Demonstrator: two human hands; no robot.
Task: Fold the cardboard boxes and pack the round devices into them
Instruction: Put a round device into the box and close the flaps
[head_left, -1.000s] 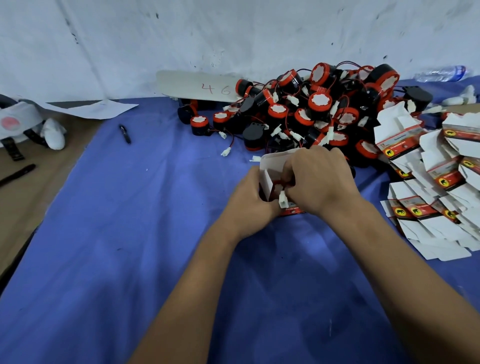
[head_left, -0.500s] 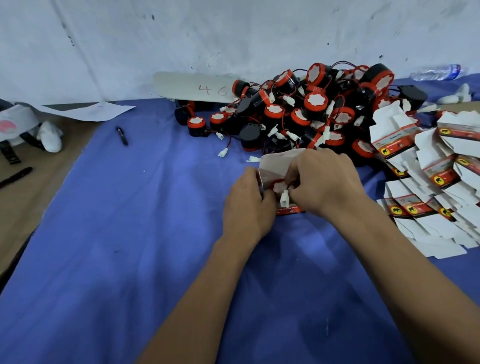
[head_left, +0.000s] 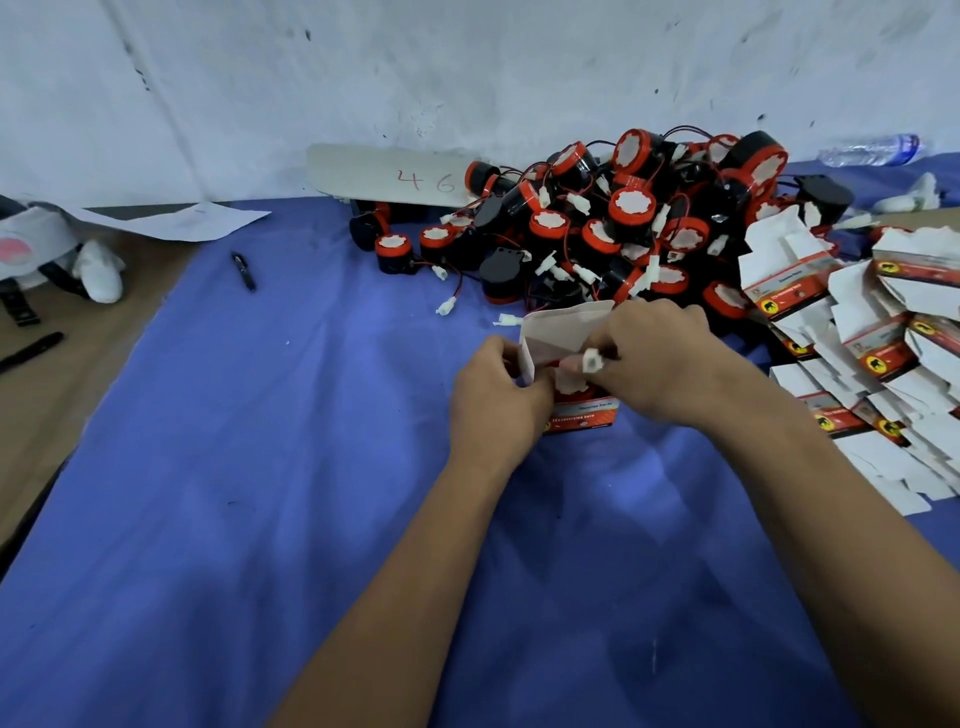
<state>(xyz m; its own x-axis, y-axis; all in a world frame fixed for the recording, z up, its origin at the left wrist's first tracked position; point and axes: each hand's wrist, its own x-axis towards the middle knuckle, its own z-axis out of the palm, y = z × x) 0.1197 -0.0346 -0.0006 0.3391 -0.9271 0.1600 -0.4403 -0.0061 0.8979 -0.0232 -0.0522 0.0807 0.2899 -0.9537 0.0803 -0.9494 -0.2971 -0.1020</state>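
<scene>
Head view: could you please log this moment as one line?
left hand holds box | right hand tucks white connector in | device inside | flap open

Head cam, fwd-down, close over blue cloth (head_left: 218, 519).

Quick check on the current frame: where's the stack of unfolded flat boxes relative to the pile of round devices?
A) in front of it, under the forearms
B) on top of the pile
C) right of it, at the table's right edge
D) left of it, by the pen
C: the flat boxes lie fanned out along the right side, just right of the round devices; the pen lies far to the left on the blue cloth.
</scene>
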